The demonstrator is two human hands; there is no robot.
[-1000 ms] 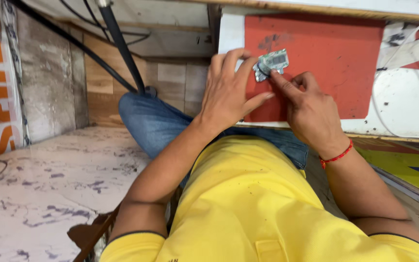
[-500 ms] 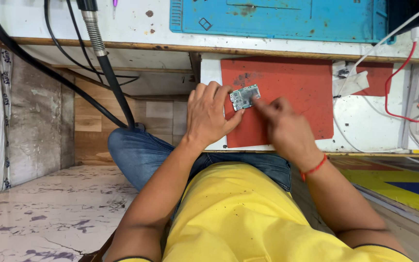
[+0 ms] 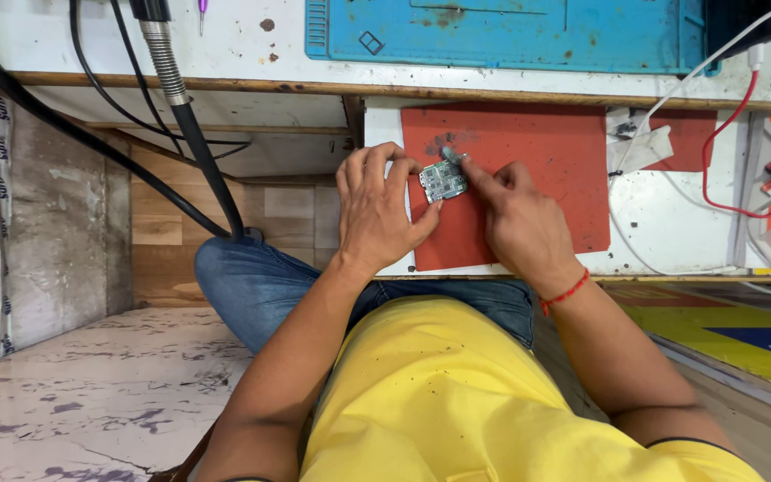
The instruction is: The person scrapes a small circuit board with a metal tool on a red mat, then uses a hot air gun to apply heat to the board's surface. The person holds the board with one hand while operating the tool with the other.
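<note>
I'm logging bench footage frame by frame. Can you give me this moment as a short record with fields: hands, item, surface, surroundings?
left hand: left hand steadies the small circuit board by its left edge
right hand: right hand, fingertips at the board's upper right corner; whether they hold a tool cannot be told
item: small circuit board, greenish, lying on the mat
surface: red mat on a white pull-out shelf
surroundings: blue mat on the bench above; black hoses at left; red wire at right
</note>
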